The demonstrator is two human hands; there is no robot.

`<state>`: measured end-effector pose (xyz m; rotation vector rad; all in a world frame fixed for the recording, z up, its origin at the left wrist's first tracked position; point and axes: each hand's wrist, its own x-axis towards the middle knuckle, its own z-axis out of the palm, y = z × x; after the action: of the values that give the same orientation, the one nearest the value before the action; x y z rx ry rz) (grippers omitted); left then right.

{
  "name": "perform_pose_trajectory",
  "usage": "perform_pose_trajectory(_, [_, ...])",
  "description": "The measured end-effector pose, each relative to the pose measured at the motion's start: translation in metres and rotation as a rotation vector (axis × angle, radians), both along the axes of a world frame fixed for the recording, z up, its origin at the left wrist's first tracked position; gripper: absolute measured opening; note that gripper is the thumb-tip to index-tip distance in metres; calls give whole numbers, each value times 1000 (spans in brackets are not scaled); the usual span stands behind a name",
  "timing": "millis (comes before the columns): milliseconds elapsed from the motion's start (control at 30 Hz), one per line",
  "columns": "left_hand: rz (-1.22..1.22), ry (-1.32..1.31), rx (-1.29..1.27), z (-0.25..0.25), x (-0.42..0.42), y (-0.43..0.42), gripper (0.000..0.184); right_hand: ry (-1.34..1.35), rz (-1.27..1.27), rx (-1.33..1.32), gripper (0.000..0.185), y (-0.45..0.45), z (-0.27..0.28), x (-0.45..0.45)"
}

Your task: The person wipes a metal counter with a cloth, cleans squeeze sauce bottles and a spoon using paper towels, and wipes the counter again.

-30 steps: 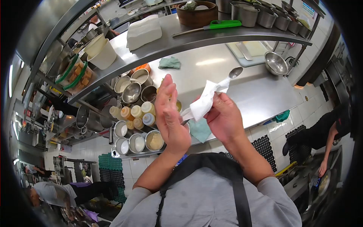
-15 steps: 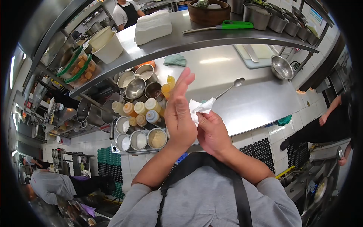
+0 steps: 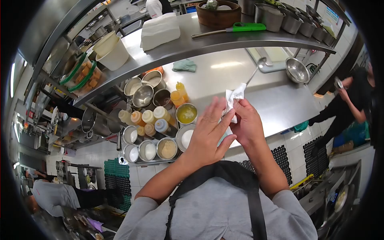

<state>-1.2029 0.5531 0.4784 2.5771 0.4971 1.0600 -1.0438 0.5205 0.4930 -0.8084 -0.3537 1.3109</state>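
A crumpled white paper towel (image 3: 235, 96) is pinched in my right hand (image 3: 249, 120), wrapped round the handle of a metal spoon (image 3: 262, 62). The spoon's bowl points away, up and to the right, over the steel counter (image 3: 208, 80). My left hand (image 3: 210, 134) is beside the towel with its fingers stretched out and slightly blurred; its fingertips are close to the towel, and whether they touch it I cannot tell.
Squeeze bottles (image 3: 161, 126), a pot of yellow liquid (image 3: 187, 114) and several metal tubs stand left. Overhead runs a shelf (image 3: 172, 48) with a green lighter (image 3: 248, 27). A metal bowl (image 3: 297, 70) sits right. A co-worker (image 3: 360, 88) stands at the right.
The spoon has swung to point further up and right. Both hands have moved, and my left hand has tilted over towards the right. The co-worker at the right has moved forward with a metal item.
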Motion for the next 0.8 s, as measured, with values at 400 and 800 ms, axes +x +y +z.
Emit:
perform_pose_trajectory(400, [37,294,145,4,20,-1,91,382,268,3,36,-40,-29,-37])
perform_pose_trajectory(800, [98,339,166,19,-3,-3,83,223,394,74,34,-63,-36,-18])
